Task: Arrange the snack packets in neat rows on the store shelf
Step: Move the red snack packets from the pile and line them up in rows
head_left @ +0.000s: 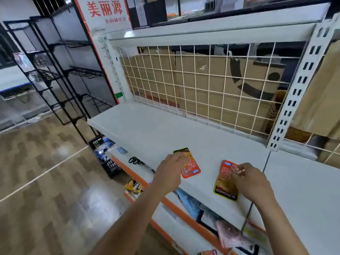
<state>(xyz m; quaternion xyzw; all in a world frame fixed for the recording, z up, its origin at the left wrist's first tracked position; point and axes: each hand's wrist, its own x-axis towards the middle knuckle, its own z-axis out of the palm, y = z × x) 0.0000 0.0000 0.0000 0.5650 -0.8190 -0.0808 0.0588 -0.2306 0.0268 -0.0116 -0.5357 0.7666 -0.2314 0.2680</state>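
Currently gripping left packet (192, 169) at its left edge with left hand (168, 173); pinching right packet (223, 186) near its far end with right hand (252, 181). Lying flat, apart, near front of shelf (147, 129), long axes front-to-back, black ends opposed. Probably needs one turned to match.

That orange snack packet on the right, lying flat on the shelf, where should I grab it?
Grip the right packet by its black-and-yellow end, coming from the shelf front. It lies flat, leaving little to pinch, and that end sits nearest the front edge, so probably lifts easiest. The right hand holds its far part.
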